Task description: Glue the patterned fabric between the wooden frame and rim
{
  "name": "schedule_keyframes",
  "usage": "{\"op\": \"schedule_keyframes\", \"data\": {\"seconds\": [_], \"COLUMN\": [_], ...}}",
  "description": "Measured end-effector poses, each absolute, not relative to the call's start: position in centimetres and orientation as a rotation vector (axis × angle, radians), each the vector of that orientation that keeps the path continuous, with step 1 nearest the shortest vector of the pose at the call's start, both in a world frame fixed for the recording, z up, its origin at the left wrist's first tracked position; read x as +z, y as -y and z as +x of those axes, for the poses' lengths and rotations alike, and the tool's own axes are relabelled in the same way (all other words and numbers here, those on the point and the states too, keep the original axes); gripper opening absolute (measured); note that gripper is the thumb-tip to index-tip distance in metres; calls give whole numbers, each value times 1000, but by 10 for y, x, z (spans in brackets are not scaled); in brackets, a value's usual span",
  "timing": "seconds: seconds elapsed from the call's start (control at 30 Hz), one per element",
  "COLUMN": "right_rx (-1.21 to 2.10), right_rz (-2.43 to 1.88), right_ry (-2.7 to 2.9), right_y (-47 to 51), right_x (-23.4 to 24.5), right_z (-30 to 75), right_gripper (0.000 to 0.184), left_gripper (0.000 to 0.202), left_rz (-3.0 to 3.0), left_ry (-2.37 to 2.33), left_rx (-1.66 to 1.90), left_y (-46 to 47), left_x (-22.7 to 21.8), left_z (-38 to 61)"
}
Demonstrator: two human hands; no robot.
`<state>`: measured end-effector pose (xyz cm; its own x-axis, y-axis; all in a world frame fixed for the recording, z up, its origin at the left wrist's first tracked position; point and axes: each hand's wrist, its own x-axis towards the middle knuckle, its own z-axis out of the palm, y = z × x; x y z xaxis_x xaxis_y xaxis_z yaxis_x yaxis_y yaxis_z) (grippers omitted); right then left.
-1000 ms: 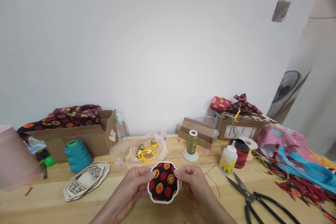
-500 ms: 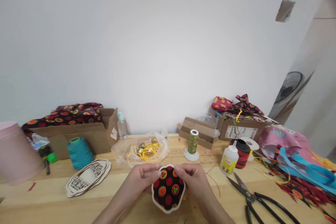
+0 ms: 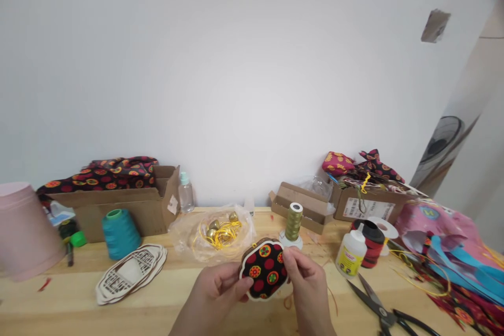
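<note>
The left hand and the right hand held a padded black fabric piece with red and orange circles and a cream edge above the light wooden table, just before the olive-green thread spool. The fingers of both hands were pressed together, pinching its edges.

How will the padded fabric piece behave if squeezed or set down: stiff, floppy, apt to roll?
The padded fabric piece looks light, pinched at its edges by the left hand and right hand. Its puffed middle probably gives; the cream rim seems stiffer. Being flattish, it likely won't roll.
</note>
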<state>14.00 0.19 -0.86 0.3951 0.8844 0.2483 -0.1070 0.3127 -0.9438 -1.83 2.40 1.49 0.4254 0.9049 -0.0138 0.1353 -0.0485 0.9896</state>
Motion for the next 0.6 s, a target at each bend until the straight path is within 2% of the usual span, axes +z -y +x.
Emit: {"op": "schedule_keyframes", "data": {"seconds": [0.27,0.47,0.6], "right_rx": [733,357,239], "right_rz": [-969,-1020,-1068], "right_ry": [1096,1357,1334], "right_y": [-3,9,9], "right_x": [-14,-2,-2], "right_z": [146,148,149], "right_gripper": [26,13,23], "left_gripper": [27,27,53], "left_rz": [1779,1840,1609], "left_ry": [-976,-982,-984], "left_rx": [789,730,867], "left_y": [-26,-26,-24], "left_x": [23,30,22], "left_z": [-28,-34,-33]}}
